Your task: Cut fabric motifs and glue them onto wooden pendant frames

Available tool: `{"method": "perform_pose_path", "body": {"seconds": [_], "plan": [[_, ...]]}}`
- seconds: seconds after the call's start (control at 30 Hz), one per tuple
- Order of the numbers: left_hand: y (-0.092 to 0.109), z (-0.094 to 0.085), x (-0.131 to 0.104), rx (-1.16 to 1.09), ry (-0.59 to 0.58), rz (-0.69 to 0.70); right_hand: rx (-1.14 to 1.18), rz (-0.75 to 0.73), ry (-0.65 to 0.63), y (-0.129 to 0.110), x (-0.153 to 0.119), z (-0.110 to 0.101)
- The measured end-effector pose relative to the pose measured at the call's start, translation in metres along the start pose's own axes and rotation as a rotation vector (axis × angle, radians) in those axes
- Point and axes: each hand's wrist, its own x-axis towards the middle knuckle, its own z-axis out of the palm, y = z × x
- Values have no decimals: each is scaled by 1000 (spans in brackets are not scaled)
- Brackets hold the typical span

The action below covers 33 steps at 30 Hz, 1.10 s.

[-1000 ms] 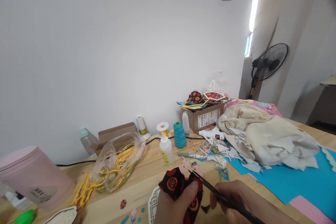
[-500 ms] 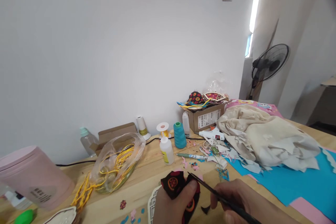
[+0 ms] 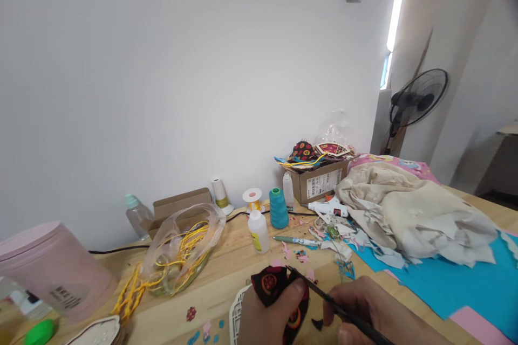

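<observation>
My left hand (image 3: 273, 310) is closed on a folded piece of black cloth (image 3: 269, 283) with red and orange round motifs, thumb pressed on top. My right hand (image 3: 364, 307) grips a slim black tool (image 3: 319, 292) with a fine pointed end, like tweezers or snips; its kind is not clear. Its tip touches or lies just over the cloth's upper edge, beside my left thumb. Under the tool a small black scrap (image 3: 318, 324) rests on the table. A cream lattice frame (image 3: 234, 312) is partly hidden behind my left hand.
Behind my hands stand a glue bottle (image 3: 258, 232), a teal thread cone (image 3: 278, 209) and a filled cardboard box (image 3: 319, 183). A pen (image 3: 295, 240) and scraps lie nearby. At left are a bag of yellow cord (image 3: 182, 250) and a pink bin (image 3: 52, 269); cream cloth (image 3: 413, 210) is heaped right.
The black tool's tip has moved slightly left over the cloth's edge, and the tips look closer together. The whole view has shifted a little. Both hands keep their hold.
</observation>
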Motion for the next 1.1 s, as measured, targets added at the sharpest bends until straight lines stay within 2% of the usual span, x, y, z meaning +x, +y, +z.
{"method": "perform_pose_path", "body": {"seconds": [0.13,0.33,0.57,0.77,0.9,1.1], "plan": [[2,3,-2,82,14,17,-3,10,-3,0,0,1],[6,4,-2,89,-11,39,-25,18,21,6,2,2],[9,4,-5,38,-34,13,-99,67,-10,-2,-3,-2],[3,2,-1,87,-110,-11,-138,74,-46,-10,-5,-5],[1,1,-1,87,-142,-1,-262,94,0,-16,-9,-9],[-12,0,6,42,-226,-27,-301,105,1,1,-16,-18]]}}
